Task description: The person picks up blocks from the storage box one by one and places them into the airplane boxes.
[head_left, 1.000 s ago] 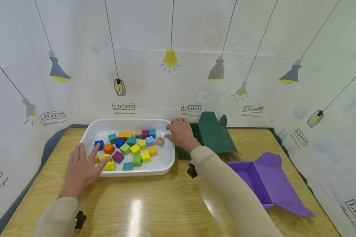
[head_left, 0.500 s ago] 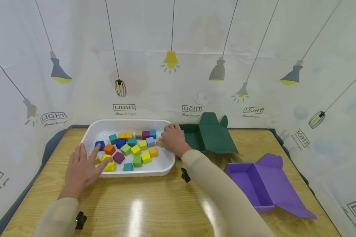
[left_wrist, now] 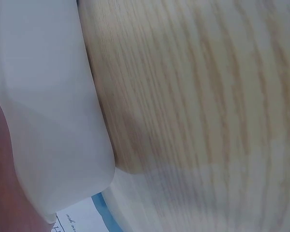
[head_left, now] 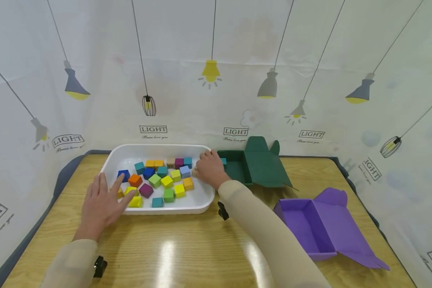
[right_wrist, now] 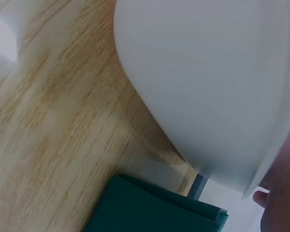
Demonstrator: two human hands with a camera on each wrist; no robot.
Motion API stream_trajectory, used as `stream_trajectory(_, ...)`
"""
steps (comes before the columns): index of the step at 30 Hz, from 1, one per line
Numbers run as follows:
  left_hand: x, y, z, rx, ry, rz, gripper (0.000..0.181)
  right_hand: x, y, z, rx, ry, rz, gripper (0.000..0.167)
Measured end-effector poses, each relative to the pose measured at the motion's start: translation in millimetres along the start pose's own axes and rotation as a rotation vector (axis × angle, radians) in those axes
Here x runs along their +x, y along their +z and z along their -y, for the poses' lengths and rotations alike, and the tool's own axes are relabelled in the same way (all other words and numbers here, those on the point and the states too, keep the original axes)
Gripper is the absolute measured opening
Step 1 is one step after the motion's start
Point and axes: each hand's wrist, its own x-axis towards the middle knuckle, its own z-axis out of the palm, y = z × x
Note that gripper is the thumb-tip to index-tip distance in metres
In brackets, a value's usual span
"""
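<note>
Right hand (head_left: 210, 170) grips a wooden cube (head_left: 195, 172) at the right end of a white tray (head_left: 165, 210), the left hand (head_left: 102, 200) spread at the opposite end.

The right hand's curled fingers pinch the wooden cube, mostly hidden beneath them, inside the tray's right wall; the left hand, holding nothing, lies with fingers apart over the near left rim, its index finger by a dark blue cube (head_left: 123, 175). Between the hands, coloured cubes (head_left: 167, 182) in yellow, green, orange, teal and purple are scattered across the tray, with a second wooden cube (head_left: 171, 163) toward the far side. Just right of the tray, an opened green box (head_left: 267, 169) holds a teal cube (head_left: 223, 161); nearer and farther right on the bench (head_left: 191, 240) sits an opened purple box (head_left: 340, 228). A lamp-print backdrop (head_left: 180, 100) hangs at the far side.
</note>
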Motion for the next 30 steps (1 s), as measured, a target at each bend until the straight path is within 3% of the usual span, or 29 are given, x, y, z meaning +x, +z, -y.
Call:
stream_trajectory(12,0.6,-0.6,-2.4,0.008,0.001,-0.01,0.084,-3.2,-3,-3,0.01,-0.033,-0.007,0.04)
stream_trajectory(20,1.3,1.5,-2.8,0.008,-0.006,0.002,0.084,-9.2,-13,-14,0.036,-0.031,-0.117,0.028)
stream_trajectory(30,2.4,3.8,-2.3,0.011,-0.007,0.007,0.085,-24.7,-37,-48,0.126,-0.003,-0.242,0.029)
